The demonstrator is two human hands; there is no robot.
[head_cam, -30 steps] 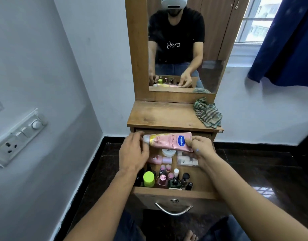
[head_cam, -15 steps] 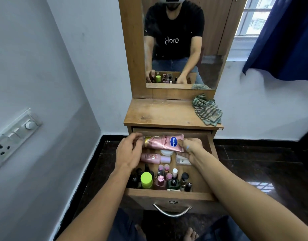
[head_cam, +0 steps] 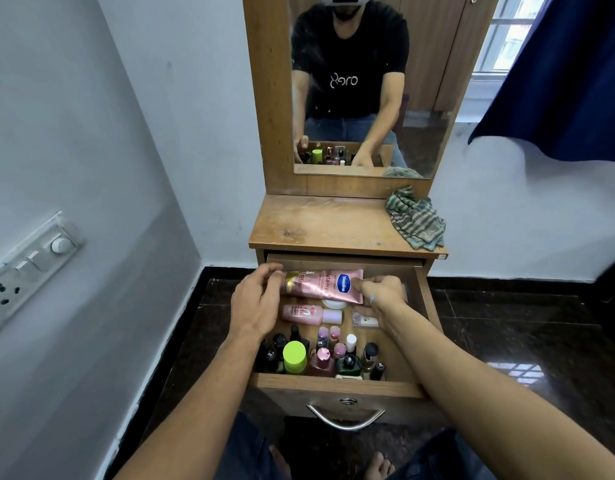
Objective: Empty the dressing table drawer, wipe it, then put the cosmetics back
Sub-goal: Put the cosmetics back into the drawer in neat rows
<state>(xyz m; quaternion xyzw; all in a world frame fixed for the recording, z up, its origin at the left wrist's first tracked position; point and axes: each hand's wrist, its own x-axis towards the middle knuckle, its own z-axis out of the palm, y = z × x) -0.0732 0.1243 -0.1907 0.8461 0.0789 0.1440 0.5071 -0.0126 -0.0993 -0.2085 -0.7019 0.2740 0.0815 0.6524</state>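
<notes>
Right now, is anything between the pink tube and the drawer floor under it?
Yes, partly. A white jar shows under the near edge of the tube, about its middle. The left hand and right hand hold its ends. Nothing else visible lies under it.

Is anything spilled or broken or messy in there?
Nothing looks spilled or broken. The little bottles stand upright at the front of the drawer. The only untidy thing is the striped cloth, crumpled at the right edge of the table top. The left hand and right hand hold the pink tube at the back.
</notes>
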